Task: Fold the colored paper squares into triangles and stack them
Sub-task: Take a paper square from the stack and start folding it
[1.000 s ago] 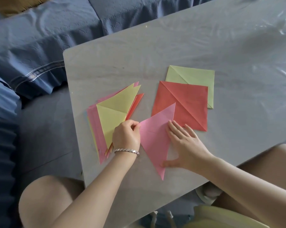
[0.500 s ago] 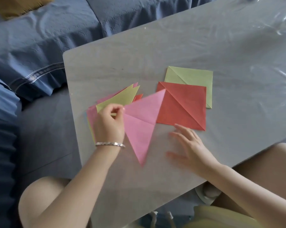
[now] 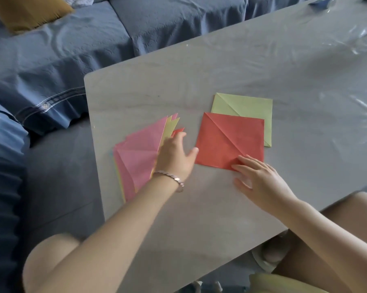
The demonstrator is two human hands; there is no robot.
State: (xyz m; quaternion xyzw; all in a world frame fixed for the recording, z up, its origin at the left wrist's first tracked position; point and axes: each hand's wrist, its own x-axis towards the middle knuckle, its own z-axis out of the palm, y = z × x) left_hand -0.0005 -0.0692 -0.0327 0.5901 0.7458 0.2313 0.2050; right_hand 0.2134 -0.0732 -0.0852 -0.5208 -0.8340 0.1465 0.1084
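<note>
A pink folded triangle (image 3: 140, 153) lies on top of the stack of folded triangles near the table's left edge, with yellow and red tips (image 3: 171, 125) showing beyond it. My left hand (image 3: 175, 154) hovers with relaxed fingers over the stack's right side and holds nothing. A red paper square (image 3: 227, 136) with a diagonal crease lies flat in the middle. It overlaps a green square (image 3: 250, 104) behind it. My right hand (image 3: 260, 178) is spread flat, its fingertips touching the red square's near corner.
The grey table (image 3: 199, 70) has a clear plastic cover that wrinkles at the far right. A blue sofa (image 3: 72, 49) with a mustard cushion (image 3: 28, 11) lies behind and to the left. My knees are at the table's near edge.
My left hand carried the pink triangle left onto the stack and let it go. My right hand moved up to the red square's near corner.
</note>
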